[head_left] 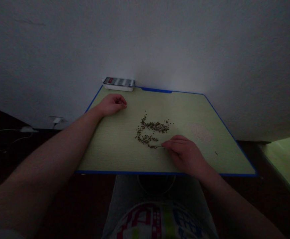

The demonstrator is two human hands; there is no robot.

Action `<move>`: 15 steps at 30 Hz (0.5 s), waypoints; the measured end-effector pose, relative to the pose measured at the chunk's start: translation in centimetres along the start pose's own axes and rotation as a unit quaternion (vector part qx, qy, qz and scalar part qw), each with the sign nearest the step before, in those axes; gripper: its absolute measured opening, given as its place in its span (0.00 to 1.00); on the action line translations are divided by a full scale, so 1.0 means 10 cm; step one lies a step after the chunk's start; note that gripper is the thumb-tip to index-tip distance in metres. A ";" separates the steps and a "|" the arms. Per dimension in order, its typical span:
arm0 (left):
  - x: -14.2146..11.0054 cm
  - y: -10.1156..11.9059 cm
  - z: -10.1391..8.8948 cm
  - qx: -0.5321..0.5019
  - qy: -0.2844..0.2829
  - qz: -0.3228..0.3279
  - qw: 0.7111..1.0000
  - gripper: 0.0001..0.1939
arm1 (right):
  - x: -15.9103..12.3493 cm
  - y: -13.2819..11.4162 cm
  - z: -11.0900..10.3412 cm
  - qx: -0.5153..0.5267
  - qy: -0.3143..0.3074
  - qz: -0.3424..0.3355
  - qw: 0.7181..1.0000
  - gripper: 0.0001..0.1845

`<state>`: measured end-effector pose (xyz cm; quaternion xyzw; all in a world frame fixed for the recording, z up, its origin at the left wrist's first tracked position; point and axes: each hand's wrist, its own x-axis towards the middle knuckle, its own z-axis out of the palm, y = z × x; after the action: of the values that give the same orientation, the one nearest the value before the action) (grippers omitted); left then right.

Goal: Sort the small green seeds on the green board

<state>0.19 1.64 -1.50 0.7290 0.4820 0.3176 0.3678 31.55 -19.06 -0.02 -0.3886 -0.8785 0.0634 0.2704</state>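
Observation:
A scatter of small dark seeds or beans (151, 130) lies in the middle of a pale green table with a blue rim (125, 172). My right hand (183, 154) rests on the table just right of the scatter, its fingers pinched together on a thin light stick whose tip touches the nearest seeds. My left hand (113, 104) lies at the far left of the table with its fingers curled in; nothing shows in it. A faint pale patch of fine grains (201, 132) sits to the right of my right hand.
A phone on a white block (119, 83) rests against the wall at the table's far left corner. A dark round bowl (156, 184) sits on my lap under the near edge. Cables and a plug (56, 120) lie on the floor to the left.

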 end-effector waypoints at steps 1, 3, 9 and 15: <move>0.00 0.00 0.00 0.000 0.001 0.001 1.000 0.10 | -0.03 -0.01 -0.02 0.001 -0.001 0.002 1.000 0.19; 0.00 -0.01 0.00 0.000 -0.002 -0.002 1.000 0.10 | -0.10 -0.03 -0.06 0.006 -0.002 0.006 1.000 0.19; -0.01 0.00 0.00 -0.005 -0.006 -0.015 1.000 0.09 | -0.27 -0.07 -0.14 0.002 0.012 0.005 1.000 0.17; 0.00 -0.03 0.00 -0.001 -0.004 -0.001 1.000 0.10 | -0.23 -0.07 -0.10 -0.004 0.025 0.010 1.000 0.16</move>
<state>0.06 1.75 -1.73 0.7296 0.4807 0.3150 0.3708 32.90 -21.31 0.10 -0.3996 -0.8681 0.0524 0.2898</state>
